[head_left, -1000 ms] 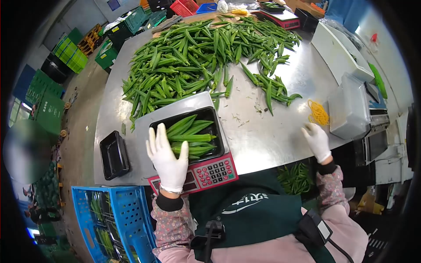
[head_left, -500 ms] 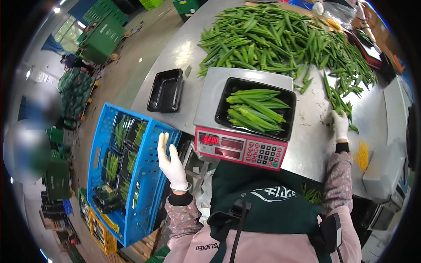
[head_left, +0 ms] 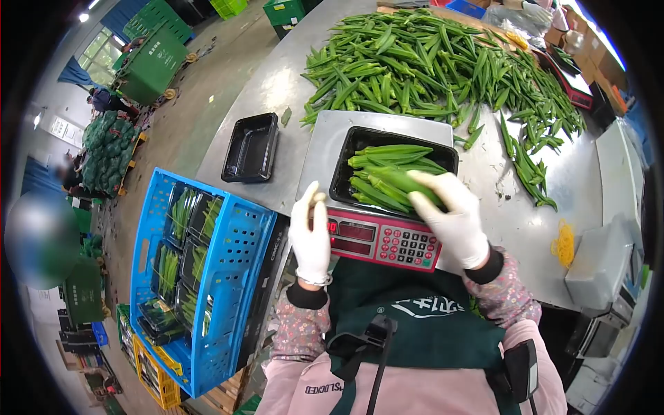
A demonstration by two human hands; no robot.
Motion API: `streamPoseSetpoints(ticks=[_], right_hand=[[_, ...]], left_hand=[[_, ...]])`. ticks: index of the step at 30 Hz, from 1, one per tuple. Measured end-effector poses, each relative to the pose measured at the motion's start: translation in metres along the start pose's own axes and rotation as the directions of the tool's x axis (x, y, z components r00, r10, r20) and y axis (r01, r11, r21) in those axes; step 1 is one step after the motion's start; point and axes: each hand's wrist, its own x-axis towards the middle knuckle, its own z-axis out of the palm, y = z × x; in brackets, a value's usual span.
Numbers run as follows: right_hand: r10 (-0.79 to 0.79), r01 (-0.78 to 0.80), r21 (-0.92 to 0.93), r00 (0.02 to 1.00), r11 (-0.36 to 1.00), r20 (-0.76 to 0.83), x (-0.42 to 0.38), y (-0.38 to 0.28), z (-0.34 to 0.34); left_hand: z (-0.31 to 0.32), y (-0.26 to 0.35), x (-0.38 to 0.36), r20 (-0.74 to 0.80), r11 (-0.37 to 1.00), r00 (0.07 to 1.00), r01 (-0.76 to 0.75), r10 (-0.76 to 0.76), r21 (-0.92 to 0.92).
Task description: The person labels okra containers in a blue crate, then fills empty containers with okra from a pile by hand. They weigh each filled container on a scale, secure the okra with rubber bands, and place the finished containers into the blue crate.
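Observation:
A black tray of green okra pods sits on the platform of a red digital scale. My right hand, in a white glove, is over the tray's right side, thumb and fingers closed on an okra pod that lies above the others and looks slightly blurred. My left hand, also gloved, is raised at the scale's left edge, fingers apart with nothing in them. It covers part of the red display.
A large okra heap spreads over the metal table. An empty black tray lies left of the scale. The blue crate holds several packed trays. Yellow rubber bands lie at right. Another person's gloved hand shows at the far end.
My right hand has moved left from the loose okra on the table to the tray, bringing a pod. My left hand has shifted right, from beside the crate to the scale's edge.

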Motion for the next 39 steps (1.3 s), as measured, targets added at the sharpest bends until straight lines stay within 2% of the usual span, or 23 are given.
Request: streamPoseSetpoints(ticks=[4,6,9,11,13,14,17,19,22,23,25,26,28,29,30,31,32,33,34,35,36,37,39], right_hand=[[-0.185,0.222,-0.225,0.967,0.949,0.173,0.007,-0.006,0.034],[-0.148,0.207,-0.289,0.966,0.935,0.213,0.007,-0.012,0.032],[-0.192,0.212,-0.141,0.971,0.967,0.145,0.007,-0.011,0.016],[-0.247,0.248,-0.254,0.968,0.935,0.034,0.007,-0.007,-0.020],[-0.177,0.116,-0.378,0.975,0.919,-0.131,-0.004,0.013,-0.070],[-0.042,-0.053,-0.354,0.966,0.934,-0.254,-0.014,0.027,-0.100],[-0.026,-0.285,-0.679,0.912,0.677,-0.409,-0.059,0.080,-0.221],[-0.021,-0.397,-0.879,0.909,0.263,-0.417,-0.107,0.123,-0.325],[0.086,-0.527,-0.806,0.820,-0.269,-0.565,-0.168,0.152,-0.423],[0.085,-0.528,-0.805,0.820,-0.273,-0.566,-0.184,0.160,-0.445],[0.466,-0.630,-0.761,0.633,-0.153,-0.618,-0.209,0.178,-0.483],[0.461,-0.636,-0.756,0.631,-0.155,-0.625,-0.216,0.188,-0.494],[0.407,-0.639,-0.763,0.726,0.101,-0.554,-0.238,0.204,-0.511],[0.495,-0.697,-0.693,0.674,0.183,-0.548,-0.245,0.215,-0.522],[0.452,-0.665,-0.696,0.726,0.270,-0.518,-0.256,0.228,-0.531],[0.484,-0.750,-0.629,0.636,0.204,-0.601,-0.239,0.203,-0.507],[0.409,-0.626,-0.710,0.769,0.322,-0.492,-0.245,0.208,-0.507],[0.548,-0.782,-0.599,0.581,0.171,-0.602,-0.199,0.153,-0.465],[0.597,-0.843,-0.533,0.466,0.075,-0.653,-0.175,0.127,-0.447],[0.622,-0.897,-0.406,0.421,0.176,-0.660,-0.184,0.137,-0.456],[0.622,-0.925,-0.338,0.369,0.174,-0.690,-0.174,0.123,-0.447],[0.653,-0.938,-0.151,0.328,0.312,-0.683,-0.176,0.117,-0.447],[0.724,-0.932,0.003,0.280,0.363,-0.631,-0.183,0.119,-0.455]], left_hand=[[0.018,0.017,0.003,0.061,0.967,0.994,0.106,-0.094,-0.230],[0.016,0.027,-0.003,0.141,0.935,0.976,0.202,-0.166,-0.292],[0.014,0.029,-0.013,0.163,0.945,0.981,0.148,-0.103,-0.290],[0.011,0.033,-0.020,0.138,0.940,0.985,0.139,-0.100,-0.312],[0.002,0.030,-0.023,0.014,0.944,0.993,0.117,-0.119,-0.309],[-0.004,0.028,-0.022,-0.050,0.944,0.993,0.089,-0.111,-0.319],[-0.022,0.001,-0.015,-0.115,0.926,0.975,0.140,-0.191,-0.351],[-0.032,-0.009,-0.008,-0.089,0.906,0.964,0.201,-0.250,-0.372],[-0.032,0.002,0.010,-0.108,0.936,0.971,0.170,-0.212,-0.307],[-0.029,0.002,0.017,-0.087,0.937,0.978,0.155,-0.191,-0.313],[-0.022,0.000,0.031,0.013,0.934,0.980,0.191,-0.196,-0.302],[-0.018,0.001,0.037,0.109,0.934,0.974,0.223,-0.199,-0.281],[-0.007,0.013,0.041,0.256,0.898,0.930,0.333,-0.263,-0.286],[-0.002,0.017,0.042,0.278,0.914,0.925,0.328,-0.259,-0.239],[0.003,0.020,0.043,0.321,0.927,0.916,0.316,-0.243,-0.200],[0.008,0.026,0.042,0.297,0.900,0.904,0.377,-0.307,-0.217],[0.011,0.026,0.039,0.287,0.899,0.905,0.381,-0.315,-0.214],[0.012,0.026,0.036,0.309,0.890,0.899,0.389,-0.309,-0.240],[0.014,0.022,0.030,0.299,0.897,0.904,0.379,-0.306,-0.229],[0.018,0.021,0.020,0.297,0.894,0.909,0.370,-0.292,-0.252],[0.019,0.022,0.015,0.281,0.891,0.916,0.363,-0.287,-0.273],[0.020,0.032,0.009,0.299,0.887,0.917,0.353,-0.264,-0.299],[0.016,0.017,-0.001,0.290,0.860,0.917,0.369,-0.275,-0.353]])
